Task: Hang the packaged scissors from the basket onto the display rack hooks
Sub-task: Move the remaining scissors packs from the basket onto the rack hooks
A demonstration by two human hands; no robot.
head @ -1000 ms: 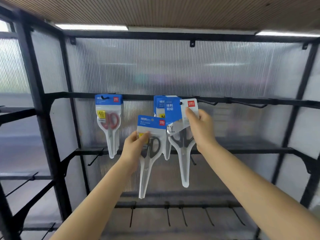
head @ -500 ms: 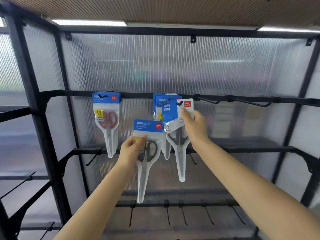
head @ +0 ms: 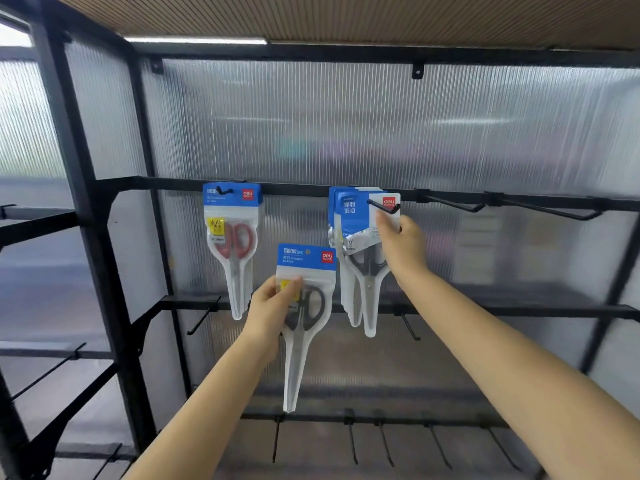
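My left hand grips a pack of black-handled scissors with a blue header, held upright in front of the rack, below the top rail. My right hand pinches the front pack of black-handled scissors at its white header. That pack sits on the middle hook, whose tip pokes through the header hole. More blue-headed packs hang behind it. A pack of red-handled scissors hangs on the left hook. The basket is out of view.
The black top rail carries two bare hooks to the right. A lower rail and a bottom rail hold several bare hooks. A ribbed translucent panel backs the rack, with black uprights at left.
The front pack in my right hand has slid further back onto the middle hook and hangs straighter. My left hand and its pack have stayed put.
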